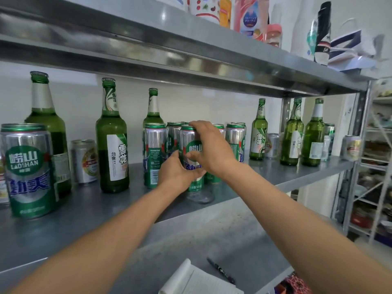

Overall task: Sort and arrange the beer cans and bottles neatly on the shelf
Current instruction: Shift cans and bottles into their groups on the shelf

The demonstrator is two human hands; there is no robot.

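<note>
Nearest you, a notebook (191, 281) and a pen (220, 270) are lying on the lower surface (212, 234). You are gripping one green beer can (191, 145) that is standing near the front edge of the shelf (95, 209). Your left hand (178, 168) is wrapping its lower half and your right hand (210, 147) is clasping its top. Just behind, more cans (235, 139) are clustering, and bottles (111, 132) are lining the back.

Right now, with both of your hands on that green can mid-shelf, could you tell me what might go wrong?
1. The green can, gripped by the left hand and right hand, stands close among the neighbouring cans; a sideways shove could topple them.
2. Pushed back, they might knock the tall bottle behind.
3. The can is near the front edge of the shelf; a slip could drop it toward the notebook below.
</note>
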